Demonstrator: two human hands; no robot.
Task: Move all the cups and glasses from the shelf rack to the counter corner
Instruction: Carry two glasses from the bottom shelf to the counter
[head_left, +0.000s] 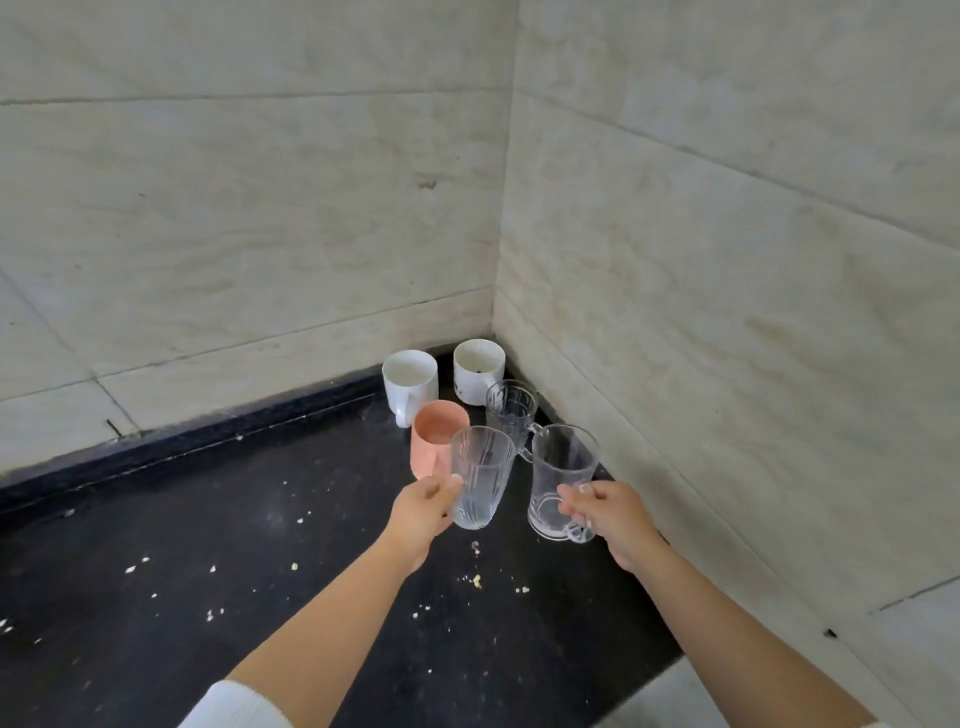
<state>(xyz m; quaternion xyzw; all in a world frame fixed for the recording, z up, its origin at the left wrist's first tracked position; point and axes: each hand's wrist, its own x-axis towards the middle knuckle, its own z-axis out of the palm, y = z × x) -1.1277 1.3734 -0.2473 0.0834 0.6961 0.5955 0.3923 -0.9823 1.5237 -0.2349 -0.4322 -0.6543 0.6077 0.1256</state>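
The left hand (423, 512) gripped a ribbed glass (480, 478) at centre frame, fingers curled round its side. The right hand (605, 512) held a glass mug (561, 475) by the handle, just right of it. Behind them, in the counter (208, 519) corner, stood a pink cup (436, 444), two white mugs (409, 382) and another glass mug (511, 410).

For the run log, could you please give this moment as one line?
left hand: holds ribbed glass | right hand: holds glass mug | corner: four cups
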